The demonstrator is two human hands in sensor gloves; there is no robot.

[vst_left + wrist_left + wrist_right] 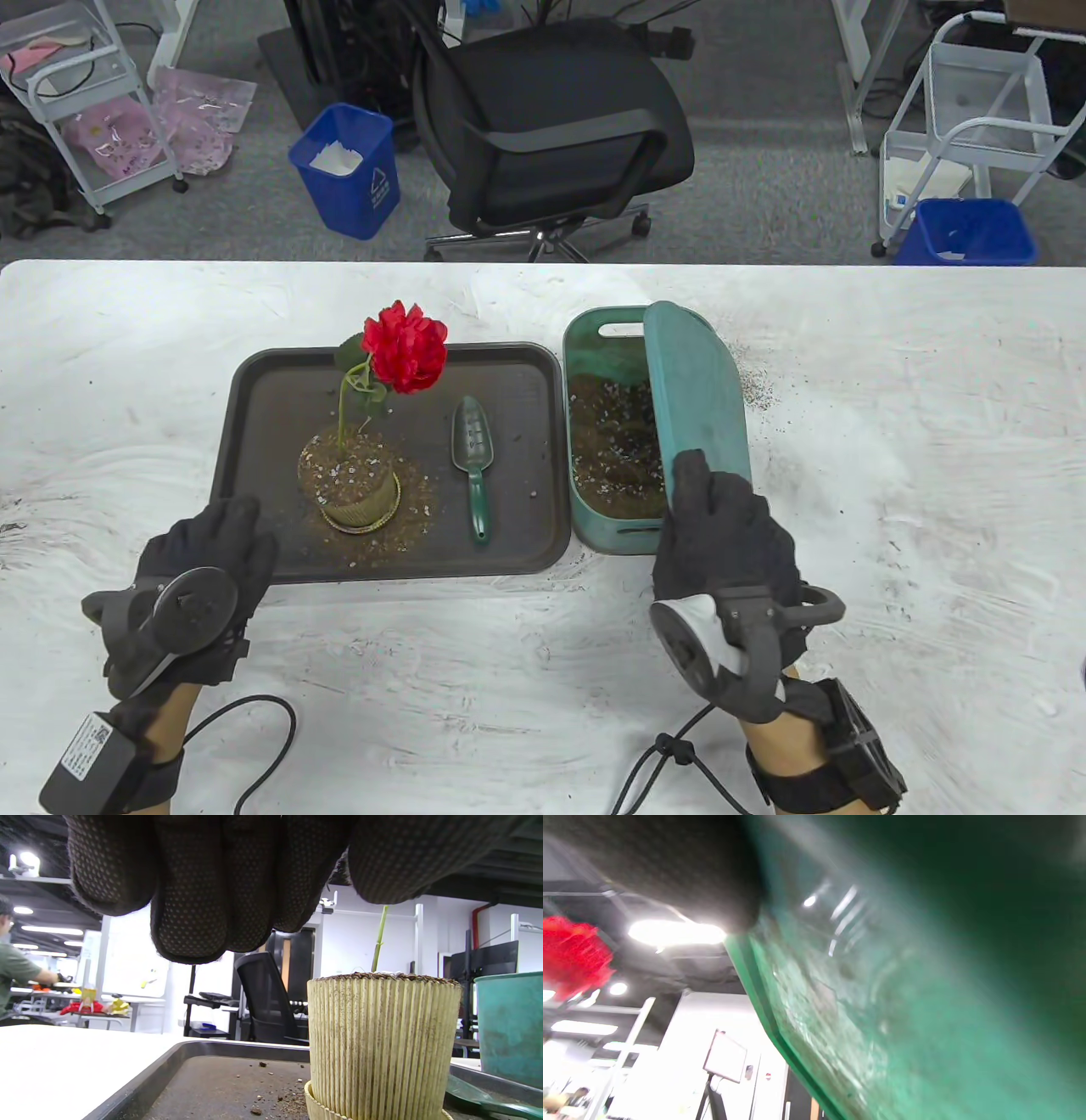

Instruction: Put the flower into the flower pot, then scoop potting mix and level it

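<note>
The red flower [405, 348] stands upright in the ribbed beige pot [361, 501], which is filled with potting mix and sits on the dark tray [254, 382]. A green scoop [473, 450] lies on the tray to the pot's right. My left hand [233, 522] rests with relaxed fingers [191, 899] over the tray's near-left rim and holds nothing. My right hand [696, 484] grips the near end of the teal lid [696, 390], which is tilted up along the right side of the teal bin [594, 518] of potting mix. The lid [882, 1005] fills the right wrist view.
Loose mix is scattered on the tray around the pot and on the white table right of the bin. In the left wrist view the pot [382, 1043] stands close, with the bin [509, 1022] behind it. An office chair [551, 127] stands beyond the table's far edge.
</note>
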